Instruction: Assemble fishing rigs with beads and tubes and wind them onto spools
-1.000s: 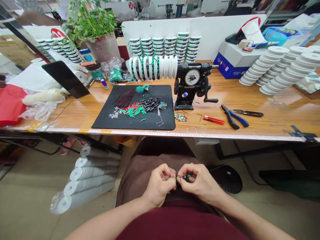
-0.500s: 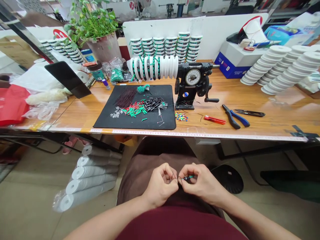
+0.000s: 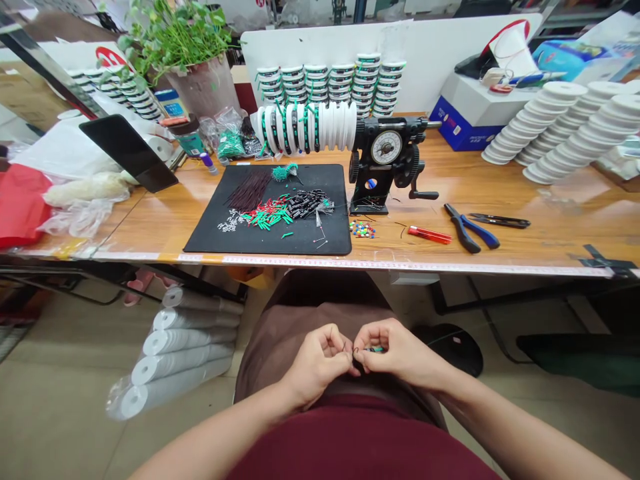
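— Closer together now: both hands have drawn in over the lap, fingertips nearly meeting.
— Holding what?
— Right hand pinches a small green piece (too tiny to identify); left hand nips a thin black wire beside it.
— And beyond?
— Mat and winder on the table, well apart.

Both forearms reach in from the near edge and meet over the lap. The left hand and right hand are curled, knuckles up, fingertips pinched together and touching at the centre.
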The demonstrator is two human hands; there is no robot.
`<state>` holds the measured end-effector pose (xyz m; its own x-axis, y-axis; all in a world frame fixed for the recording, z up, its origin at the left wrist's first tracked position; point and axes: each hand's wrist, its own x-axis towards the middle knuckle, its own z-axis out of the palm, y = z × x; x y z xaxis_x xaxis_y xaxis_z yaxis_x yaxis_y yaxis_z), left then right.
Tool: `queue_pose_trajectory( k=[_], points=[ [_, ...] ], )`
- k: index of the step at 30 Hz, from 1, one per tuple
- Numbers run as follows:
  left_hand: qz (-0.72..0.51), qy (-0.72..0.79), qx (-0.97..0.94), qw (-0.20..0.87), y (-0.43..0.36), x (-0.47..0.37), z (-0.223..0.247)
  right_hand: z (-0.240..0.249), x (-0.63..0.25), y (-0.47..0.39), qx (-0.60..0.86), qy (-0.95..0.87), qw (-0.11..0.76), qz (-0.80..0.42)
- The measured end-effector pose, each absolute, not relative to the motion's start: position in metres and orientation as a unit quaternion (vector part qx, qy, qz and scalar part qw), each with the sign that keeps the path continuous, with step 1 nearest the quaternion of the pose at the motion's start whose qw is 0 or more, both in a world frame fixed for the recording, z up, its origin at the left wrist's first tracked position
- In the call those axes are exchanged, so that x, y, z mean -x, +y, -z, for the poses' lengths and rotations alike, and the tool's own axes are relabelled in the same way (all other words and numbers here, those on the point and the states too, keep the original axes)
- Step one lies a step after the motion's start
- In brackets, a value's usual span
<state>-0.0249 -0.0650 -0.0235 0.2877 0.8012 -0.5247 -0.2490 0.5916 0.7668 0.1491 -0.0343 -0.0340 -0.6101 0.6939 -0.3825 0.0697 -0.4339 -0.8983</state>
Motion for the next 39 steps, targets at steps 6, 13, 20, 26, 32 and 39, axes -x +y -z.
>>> queue_pose_trajectory(
  k=[6, 13, 20, 26, 32, 39],
  points=[
    [-0.357, 0.467, -0.198, 0.784, -0.062, 0.024, 0.019, 0.040, -0.150, -0.033, 0.352, -0.408, 0.219, -0.813],
    [-0.355, 0.469, -0.179, 0.788, -0.061, 0.024, 0.018, 0.040, -0.152, -0.035, 0.339, -0.413, 0.221, -0.816],
    [-0.363, 0.478, -0.197, 0.775, -0.062, 0.022, 0.018, 0.042, -0.149, -0.036, 0.378, -0.443, 0.233, -0.779],
    [-0.380, 0.475, -0.266, 0.748, -0.063, 0.022, 0.021, 0.036, -0.145, -0.040, 0.436, -0.517, 0.218, -0.704],
    [-0.405, 0.495, -0.278, 0.717, -0.065, 0.022, 0.025, 0.032, -0.139, -0.042, 0.460, -0.562, 0.223, -0.650],
    [-0.388, 0.471, -0.237, 0.756, -0.063, 0.028, 0.024, 0.036, -0.145, -0.034, 0.439, -0.503, 0.226, -0.709]
  ],
)
